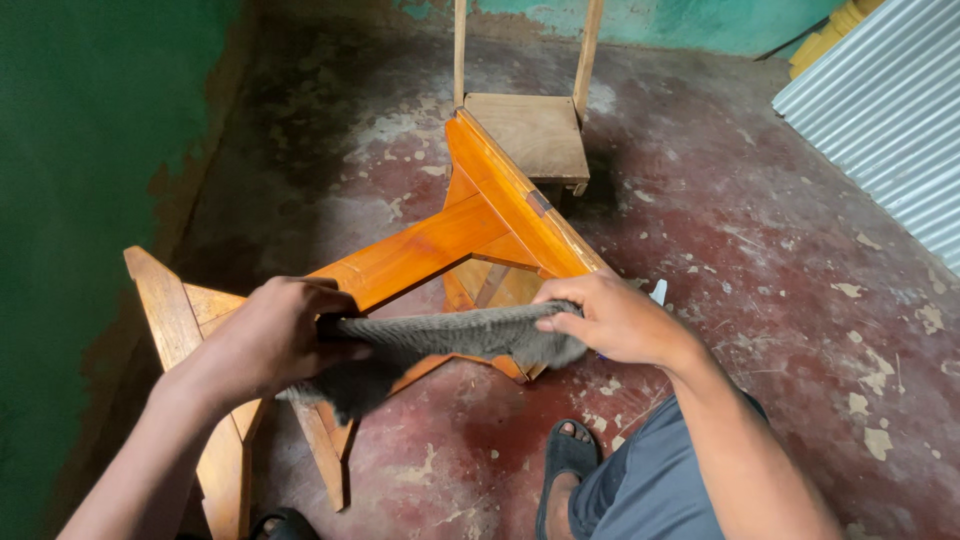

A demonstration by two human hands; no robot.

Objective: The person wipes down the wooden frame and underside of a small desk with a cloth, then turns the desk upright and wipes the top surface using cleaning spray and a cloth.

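Both hands grip a grey cloth, the left hand bunching one end, the right hand pinching the other, stretched over an orange wooden frame on the floor. The cloth looks soft, light, probably limp; the ends suit holding.

View: head camera, the only one
Position: above the person's hands, close
Facing: steeply down and forward over the red floor
Far edge: green wall
Shared: nothing
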